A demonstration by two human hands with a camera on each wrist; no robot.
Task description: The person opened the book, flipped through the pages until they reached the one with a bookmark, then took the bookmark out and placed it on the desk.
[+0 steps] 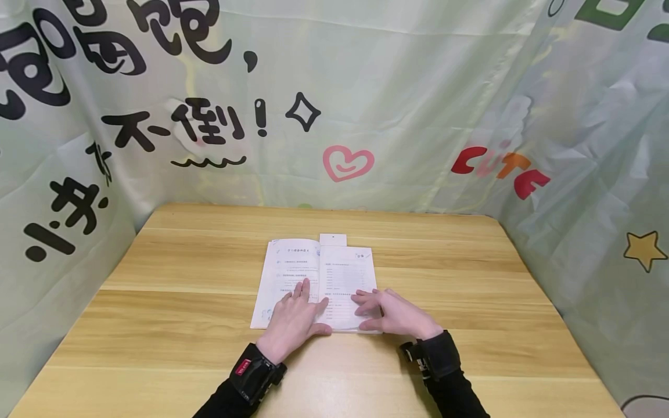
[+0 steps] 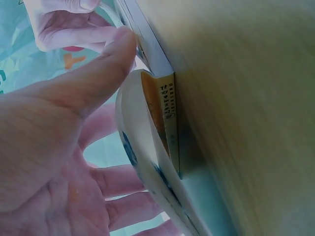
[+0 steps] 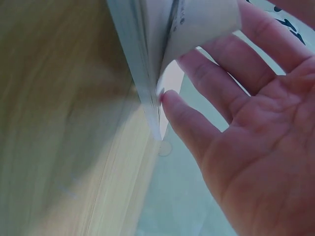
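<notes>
A book (image 1: pixel 347 273) with printed text lies open on the table. My left hand (image 1: pixel 292 322) rests over its lower middle, fingers spread across the left page (image 1: pixel 284 258) and thumb reaching to the bottom edge by the fold. In the left wrist view, that page bows upward beside a thick spine (image 2: pixel 170 113). At the lower right corner, my right hand (image 1: pixel 394 313) touches the right-hand side with fingers slightly bent and apart. Seen from the right wrist, its thumb meets the page edges, while a raised, curved page (image 3: pixel 202 29) stands by the fingers.
A small white card or tab (image 1: pixel 333 239) sticks out past the top of the book. The wooden table (image 1: pixel 183 273) stretches around it on all sides. Printed fabric (image 1: pixel 413 104) hangs behind and beside the table. Black bands with devices (image 1: pixel 256 371) sit on both wrists.
</notes>
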